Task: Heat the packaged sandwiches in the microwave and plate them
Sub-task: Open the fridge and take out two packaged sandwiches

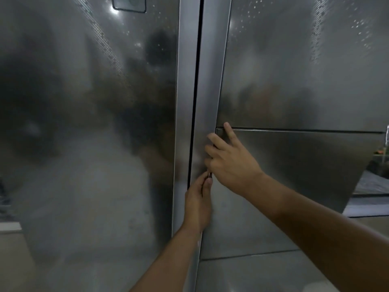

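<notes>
A: Count of items in view?

B: Two refrigerator doors, the left door (88,144) and the right door (294,70), with one dark vertical gap (194,102) between them. One small display panel (128,4) is at the top of the left door, cut off by the frame edge. Two hands, both bare.

A: Hand states?

B: The right hand (229,159) grasps the inner edge of the right door: its fingers curl round the handle strip (207,91), except one finger (229,130), which lies straight on the door face. The left hand (199,205) is directly below it, with thumb and fingertips closed on the same edge.

A: Location of the sandwiches?

B: Not visible. No microwave or plate is in frame either; the doors fill nearly all of it.

A: Anything obscured?

B: The reflections on the left door are blurred and cannot be identified. A strip of the room at the far right (376,175) is too dark and narrow to read. Both forearms are cut off at the lower edge.

A: Materials and shapes?

B: Brushed grey metal, glossy, with a faint dotted pattern near the top. The right door carries one horizontal seam (294,130) outlining a rectangular lower panel (305,165). The handle strips are flat, vertical and recessed.
</notes>
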